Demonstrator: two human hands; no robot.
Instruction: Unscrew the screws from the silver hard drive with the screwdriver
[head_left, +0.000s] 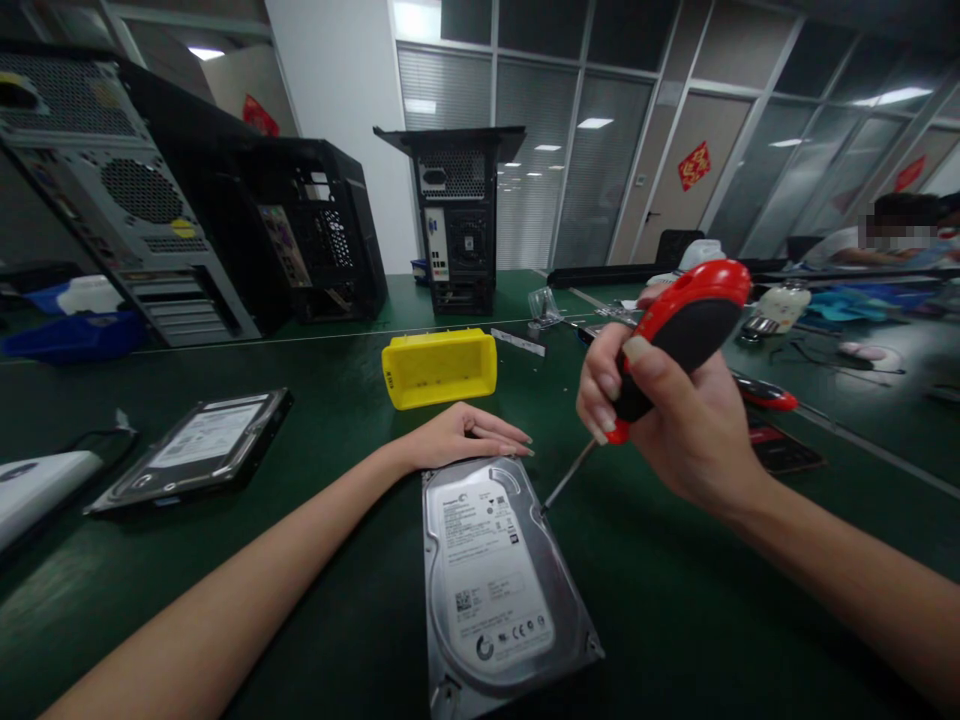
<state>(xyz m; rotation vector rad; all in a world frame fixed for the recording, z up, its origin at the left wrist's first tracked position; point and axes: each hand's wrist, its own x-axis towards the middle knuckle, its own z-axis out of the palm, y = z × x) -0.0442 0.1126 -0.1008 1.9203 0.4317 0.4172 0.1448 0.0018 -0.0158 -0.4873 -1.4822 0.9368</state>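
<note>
A silver hard drive with a white label lies on the green table in front of me, label side up. My left hand rests against its far edge, fingers stretched out to the right. Gripped in my right hand is a thick-handled red-and-black screwdriver, tilted down to the left. Its thin metal shaft reaches the drive's right edge, where the tip meets the rim near a screw position. Whether the tip sits in a screw head is too small to tell.
Beyond my left hand stands a yellow bin. Another hard drive lies at left, near a white device. Computer cases line the back. A second red-and-black tool lies right, and a person sits farther off.
</note>
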